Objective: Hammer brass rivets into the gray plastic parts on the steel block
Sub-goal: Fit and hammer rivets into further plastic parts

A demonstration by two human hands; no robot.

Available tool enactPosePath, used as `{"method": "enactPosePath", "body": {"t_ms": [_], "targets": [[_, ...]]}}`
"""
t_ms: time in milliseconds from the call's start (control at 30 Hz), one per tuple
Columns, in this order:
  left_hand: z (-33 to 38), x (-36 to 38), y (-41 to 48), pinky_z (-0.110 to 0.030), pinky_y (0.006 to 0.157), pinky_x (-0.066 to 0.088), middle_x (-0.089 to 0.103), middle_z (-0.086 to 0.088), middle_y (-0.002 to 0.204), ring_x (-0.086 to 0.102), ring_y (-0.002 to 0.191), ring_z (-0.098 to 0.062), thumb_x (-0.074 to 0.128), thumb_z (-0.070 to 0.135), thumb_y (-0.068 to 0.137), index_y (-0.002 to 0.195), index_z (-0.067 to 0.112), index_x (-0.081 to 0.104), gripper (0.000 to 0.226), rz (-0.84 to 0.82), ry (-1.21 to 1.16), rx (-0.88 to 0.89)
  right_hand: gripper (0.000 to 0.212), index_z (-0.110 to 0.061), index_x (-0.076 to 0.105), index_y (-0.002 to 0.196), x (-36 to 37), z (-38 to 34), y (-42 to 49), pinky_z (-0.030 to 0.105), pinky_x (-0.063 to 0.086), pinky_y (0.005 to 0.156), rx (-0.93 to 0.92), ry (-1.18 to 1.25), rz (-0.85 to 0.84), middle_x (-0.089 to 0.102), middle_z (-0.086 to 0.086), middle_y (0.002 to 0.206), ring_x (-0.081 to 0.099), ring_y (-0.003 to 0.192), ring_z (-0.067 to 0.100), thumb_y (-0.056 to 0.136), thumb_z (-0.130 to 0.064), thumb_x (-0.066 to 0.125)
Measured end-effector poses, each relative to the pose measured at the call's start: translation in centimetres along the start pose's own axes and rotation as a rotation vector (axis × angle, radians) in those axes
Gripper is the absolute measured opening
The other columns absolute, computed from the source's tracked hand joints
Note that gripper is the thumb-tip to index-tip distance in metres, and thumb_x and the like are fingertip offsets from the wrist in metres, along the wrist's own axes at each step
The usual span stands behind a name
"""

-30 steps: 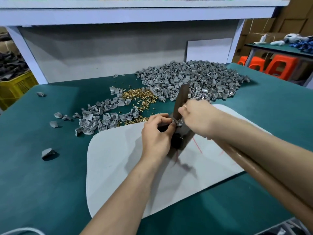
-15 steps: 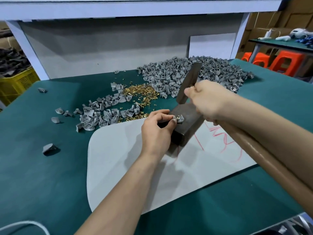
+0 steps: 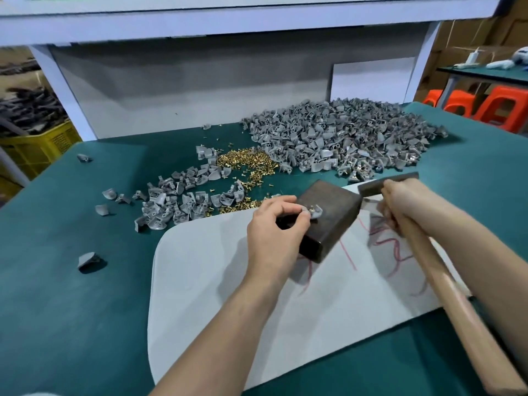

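Observation:
A dark steel block (image 3: 331, 212) stands on a white mat (image 3: 217, 281) in the middle of the green table. On its top lies a gray plastic part (image 3: 316, 212) with a brass rivet (image 3: 312, 208) standing in it. My left hand (image 3: 278, 227) pinches that part at the block's near left edge. My right hand (image 3: 405, 201) grips a wooden-handled hammer (image 3: 445, 292) close to its head (image 3: 385, 182), which is off to the right of the block and away from the rivet.
A large heap of gray parts (image 3: 337, 138) lies at the back right, a smaller heap (image 3: 183, 201) at the left, loose brass rivets (image 3: 248, 164) between them. Stray parts (image 3: 88, 261) dot the left side. A shelf frame stands behind; orange stools (image 3: 497, 110) far right.
The hammer head was down on the part a second ago. It rose and has swung to the right of the block. My left hand keeps its pinch on the part.

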State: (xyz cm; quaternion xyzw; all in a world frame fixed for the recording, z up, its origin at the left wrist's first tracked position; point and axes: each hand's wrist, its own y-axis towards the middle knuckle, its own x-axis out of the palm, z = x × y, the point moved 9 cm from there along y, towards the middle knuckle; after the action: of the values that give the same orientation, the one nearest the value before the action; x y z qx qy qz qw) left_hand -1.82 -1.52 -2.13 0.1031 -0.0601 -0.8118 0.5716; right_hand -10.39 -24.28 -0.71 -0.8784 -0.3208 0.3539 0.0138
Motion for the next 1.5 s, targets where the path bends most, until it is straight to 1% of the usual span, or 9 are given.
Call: {"method": "enactPosePath", "body": {"t_ms": [67,133,200,300,467,767,1033,1233,1500], "targets": [[-0.1,0.1,0.1,-0.016,0.088,0.041,0.062,0.021,0.103,0.054,0.105,0.006,0.072,0.018,0.082,0.073,0.025,0.072,0.011,-0.002,0.008,-0.001,0.028,-0.006,0.051,0.087,-1.7,-0.8,0.5,0.032,0.047,0.071,-0.111,-0.499,0.161,0.055,0.014,0.082,0.062,0.086,0.034,0.097,-0.03,0.039],[-0.1,0.0,0.1,-0.014,0.087,0.04,0.063,0.021,0.103,0.054,0.104,0.007,0.072,0.018,0.083,0.074,0.024,0.073,0.011,-0.002,0.01,0.002,0.031,-0.009,0.057,0.094,-3.2,-1.8,-0.3,0.036,0.039,0.075,-0.145,-0.749,0.313,0.053,0.015,0.091,0.055,0.094,0.037,0.092,-0.039,0.048],[0.2,0.1,0.1,-0.014,0.088,0.041,0.063,0.019,0.103,0.055,0.104,0.007,0.072,0.016,0.082,0.074,0.023,0.072,0.011,-0.006,0.02,0.029,0.021,-0.016,0.064,0.095,-3.3,-4.5,-1.6,0.031,0.041,0.071,-0.367,-0.64,0.379,0.061,0.011,0.093,0.057,0.085,0.031,0.089,-0.035,0.056],[1.0,0.4,0.1,-0.02,0.093,0.043,0.065,0.01,0.105,0.057,0.104,0.0,0.071,0.01,0.083,0.077,0.018,0.071,0.01,-0.009,0.101,0.094,0.011,-0.019,0.072,0.094,1.8,-8.4,-6.0,0.007,0.041,0.067,-0.885,-0.353,0.009,0.067,-0.006,0.089,0.055,0.073,-0.001,0.086,-0.016,0.064],[1.3,0.5,0.1,-0.02,0.094,0.043,0.065,0.003,0.105,0.059,0.105,-0.006,0.07,0.006,0.083,0.079,0.015,0.071,0.01,-0.008,0.11,0.12,0.01,-0.015,0.074,0.087,5.1,-8.4,-9.0,0.008,0.037,0.076,-1.103,-0.278,-0.137,0.067,-0.003,0.086,0.057,0.079,0.008,0.081,-0.009,0.07],[2.6,0.3,-0.6,-0.023,0.09,0.044,0.067,0.015,0.097,0.059,0.102,-0.005,0.067,0.02,0.077,0.076,0.022,0.068,0.002,0.054,0.202,0.248,0.009,-0.018,0.071,0.074,4.3,-7.5,-8.6,-0.003,0.029,0.067,-0.994,-0.142,-0.002,0.06,-0.006,0.079,0.051,0.072,-0.01,0.076,-0.009,0.075],[4.7,-0.1,-1.9,-0.012,0.082,0.044,0.066,0.01,0.094,0.059,0.091,0.005,0.068,0.013,0.079,0.081,0.011,0.067,0.003,0.152,0.278,0.464,0.011,-0.008,0.064,0.076,5.0,-6.5,-7.4,0.017,0.045,0.052,-0.761,0.367,-0.316,0.063,-0.003,0.06,0.057,0.049,0.008,0.081,0.001,0.067],[4.6,-0.1,-2.2,-0.046,0.098,0.048,0.069,0.013,0.097,0.067,0.09,-0.001,0.068,0.01,0.08,0.091,0.02,0.067,0.015,0.141,0.15,0.404,0.015,-0.016,0.065,0.072,4.3,-6.5,-7.8,0.028,0.053,0.069,-0.82,0.367,-0.175,0.07,0.002,0.071,0.067,0.067,0.016,0.079,-0.004,0.07],[4.7,0.1,-2.6,-0.045,0.117,0.026,0.066,0.015,0.099,0.064,0.088,0.009,0.07,0.0,0.078,0.09,0.004,0.073,0.013,0.18,0.183,0.465,0.016,-0.017,0.067,0.066,4.4,-6.0,-7.6,0.016,0.047,0.06,-0.763,0.407,-0.113,0.07,-0.001,0.064,0.062,0.059,0.008,0.074,-0.004,0.071]]}}
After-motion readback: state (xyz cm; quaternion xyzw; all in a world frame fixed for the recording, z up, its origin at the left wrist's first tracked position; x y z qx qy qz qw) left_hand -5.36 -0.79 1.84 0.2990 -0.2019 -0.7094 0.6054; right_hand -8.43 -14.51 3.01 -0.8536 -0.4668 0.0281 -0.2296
